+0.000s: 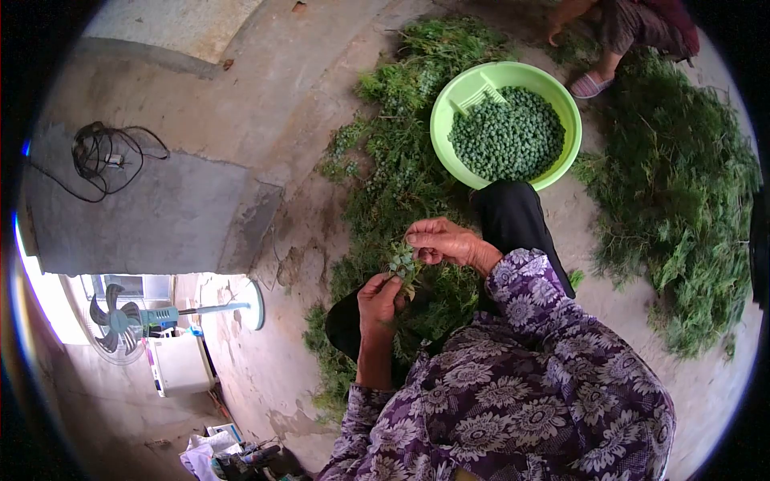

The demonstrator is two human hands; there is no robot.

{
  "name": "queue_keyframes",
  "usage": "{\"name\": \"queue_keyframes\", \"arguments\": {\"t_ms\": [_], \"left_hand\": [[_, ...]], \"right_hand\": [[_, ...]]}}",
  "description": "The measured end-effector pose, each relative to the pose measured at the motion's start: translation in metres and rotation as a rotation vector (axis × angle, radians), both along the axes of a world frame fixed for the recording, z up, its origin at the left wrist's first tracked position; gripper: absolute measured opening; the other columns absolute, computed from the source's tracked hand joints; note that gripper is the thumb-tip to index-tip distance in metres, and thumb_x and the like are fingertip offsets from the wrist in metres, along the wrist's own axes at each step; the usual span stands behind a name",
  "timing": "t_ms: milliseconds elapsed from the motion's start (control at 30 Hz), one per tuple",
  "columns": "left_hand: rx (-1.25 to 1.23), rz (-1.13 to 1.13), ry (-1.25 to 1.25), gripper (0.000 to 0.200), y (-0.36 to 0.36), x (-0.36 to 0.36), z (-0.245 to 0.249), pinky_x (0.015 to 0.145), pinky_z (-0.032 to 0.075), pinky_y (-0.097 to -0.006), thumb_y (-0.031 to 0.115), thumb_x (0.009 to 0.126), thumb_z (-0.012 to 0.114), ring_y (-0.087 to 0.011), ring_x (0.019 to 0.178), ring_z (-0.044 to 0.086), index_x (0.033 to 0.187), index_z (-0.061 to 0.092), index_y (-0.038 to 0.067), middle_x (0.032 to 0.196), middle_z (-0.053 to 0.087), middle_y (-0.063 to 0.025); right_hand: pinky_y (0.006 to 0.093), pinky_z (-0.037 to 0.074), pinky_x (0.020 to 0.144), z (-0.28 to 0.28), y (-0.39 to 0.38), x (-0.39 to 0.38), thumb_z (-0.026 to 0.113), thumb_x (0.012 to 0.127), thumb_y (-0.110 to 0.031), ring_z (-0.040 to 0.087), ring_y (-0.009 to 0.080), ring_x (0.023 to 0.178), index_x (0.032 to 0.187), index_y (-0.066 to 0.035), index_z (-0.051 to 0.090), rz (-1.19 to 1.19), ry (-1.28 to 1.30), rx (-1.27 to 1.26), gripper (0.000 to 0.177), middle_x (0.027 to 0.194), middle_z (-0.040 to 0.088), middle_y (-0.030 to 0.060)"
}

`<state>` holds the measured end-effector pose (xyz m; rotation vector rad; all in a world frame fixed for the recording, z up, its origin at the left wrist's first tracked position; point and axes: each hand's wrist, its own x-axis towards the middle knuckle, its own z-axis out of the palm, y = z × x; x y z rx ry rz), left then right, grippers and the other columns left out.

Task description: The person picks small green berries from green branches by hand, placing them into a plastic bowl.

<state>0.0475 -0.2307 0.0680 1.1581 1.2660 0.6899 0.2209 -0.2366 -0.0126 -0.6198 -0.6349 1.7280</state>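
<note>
My left hand [379, 301] is closed, thumb and fingers pinching a small green sprig with pale blue-green berries [403, 260]. Just above and to the right, my right hand [451, 240] has its fingertips pressed together at the sprig's upper end; whether a loose berry sits between them is too small to tell. Beyond my knee stands a light green plastic basin [439, 152], holding a heap of round green berries [509, 136]. Leafy cut branches [393, 172] with berries lie on the floor under and beyond my hands.
At the right lies a big pile of green branches [678, 200]. A second person [634, 36] sits at the top right, one hand near the greenery. To the left are a coiled black cable [100, 156] on a grey slab, a standing fan [120, 319] and a white box [180, 363].
</note>
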Motion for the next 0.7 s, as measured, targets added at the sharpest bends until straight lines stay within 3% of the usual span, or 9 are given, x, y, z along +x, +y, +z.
{"name": "queue_keyframes", "arguments": {"t_ms": [233, 300, 400, 433, 500, 600, 633, 667, 700], "left_hand": [[-0.006, -0.024, -0.020, 0.006, 0.001, -0.001, -0.004, 0.041, 0.034, -0.0213, 0.005, 0.075, 0.060, -0.0072, 0.046, 0.045, 0.078, 0.059, 0.001, 0.064, 0.056, -0.0017], [-0.049, -0.013, -0.032, 0.006, 0.000, 0.001, -0.001, 0.041, 0.033, -0.0214, 0.005, 0.075, 0.060, -0.0077, 0.045, 0.045, 0.078, 0.059, 0.000, 0.064, 0.056, -0.0020], [-0.137, 0.010, -0.051, 0.005, 0.005, -0.001, -0.001, 0.041, 0.033, -0.0259, 0.005, 0.077, 0.057, -0.0111, 0.044, 0.043, 0.075, 0.055, 0.001, 0.064, 0.054, -0.0037], [-0.182, 0.025, -0.058, 0.007, 0.008, -0.002, -0.002, 0.041, 0.032, -0.0303, 0.004, 0.078, 0.055, -0.0141, 0.043, 0.041, 0.073, 0.052, 0.001, 0.064, 0.052, -0.0049], [-0.162, -0.002, -0.054, 0.008, 0.009, -0.005, -0.006, 0.040, 0.032, -0.0304, 0.006, 0.079, 0.054, -0.0146, 0.041, 0.040, 0.074, 0.051, 0.001, 0.062, 0.050, -0.0054], [-0.114, -0.101, -0.045, 0.011, 0.011, -0.018, -0.016, 0.040, 0.030, -0.0305, 0.011, 0.082, 0.051, -0.0149, 0.040, 0.038, 0.077, 0.051, 0.001, 0.060, 0.049, -0.0065], [-0.082, -0.170, -0.040, 0.013, 0.013, -0.023, -0.018, 0.040, 0.030, -0.0306, 0.013, 0.084, 0.049, -0.0146, 0.039, 0.038, 0.079, 0.052, 0.002, 0.059, 0.049, -0.0071], [-0.079, -0.166, -0.037, 0.013, 0.015, -0.027, -0.018, 0.040, 0.030, -0.0306, 0.013, 0.084, 0.049, -0.0146, 0.039, 0.038, 0.079, 0.052, 0.002, 0.059, 0.049, -0.0071], [-0.164, -0.292, -0.287, 0.015, 0.018, -0.029, -0.018, 0.043, 0.030, -0.0298, 0.015, 0.085, 0.047, -0.0133, 0.041, 0.037, 0.081, 0.053, 0.002, 0.060, 0.049, -0.0065]], "right_hand": [[0.0212, 0.038, 0.047, -0.001, 0.001, -0.006, 0.056, 0.081, -0.018, 0.048, 0.0075, 0.054, 0.086, -0.004, 0.056, -0.084, -0.222, 0.027, 0.014, 0.068, 0.055, 0.0023], [0.0323, 0.044, 0.054, -0.012, 0.004, -0.020, 0.058, 0.078, -0.022, 0.055, 0.0225, 0.056, 0.081, 0.000, 0.055, -0.565, -0.860, 0.386, 0.022, 0.069, 0.058, 0.0109], [0.0375, 0.044, 0.057, -0.014, 0.004, -0.033, 0.060, 0.074, -0.022, 0.056, 0.0309, 0.061, 0.080, 0.001, 0.054, -0.613, -0.798, 0.268, 0.024, 0.069, 0.056, 0.0164], [0.0375, 0.044, 0.057, -0.015, 0.005, -0.036, 0.060, 0.074, -0.022, 0.056, 0.0309, 0.061, 0.080, 0.001, 0.054, -0.616, -0.798, 0.267, 0.024, 0.069, 0.056, 0.0164], [0.0311, 0.044, 0.054, -0.018, 0.006, -0.040, 0.057, 0.077, -0.018, 0.056, 0.0162, 0.060, 0.080, 0.000, 0.055, -0.707, -1.018, 0.307, 0.018, 0.066, 0.058, 0.0112], [0.0371, 0.044, 0.054, -0.054, 0.022, -0.032, 0.057, 0.077, -0.018, 0.057, 0.0269, 0.061, 0.079, 0.003, 0.052, -0.587, -0.879, -0.050, 0.022, 0.064, 0.055, 0.0173], [0.0314, 0.044, 0.049, -0.040, 0.015, -0.017, 0.053, 0.079, -0.012, 0.057, 0.0198, 0.060, 0.084, 0.004, 0.051, -0.421, -0.422, -0.219, 0.018, 0.063, 0.055, 0.0133], [0.0314, 0.044, 0.049, -0.029, 0.013, -0.013, 0.053, 0.079, -0.012, 0.057, 0.0198, 0.060, 0.084, 0.004, 0.051, -0.418, -0.420, -0.216, 0.018, 0.063, 0.055, 0.0133], [0.0280, 0.044, 0.047, -0.020, 0.010, -0.010, 0.051, 0.080, -0.011, 0.057, 0.0166, 0.060, 0.089, 0.004, 0.050, -0.409, -0.251, -0.234, 0.017, 0.067, 0.056, 0.0115]]}}
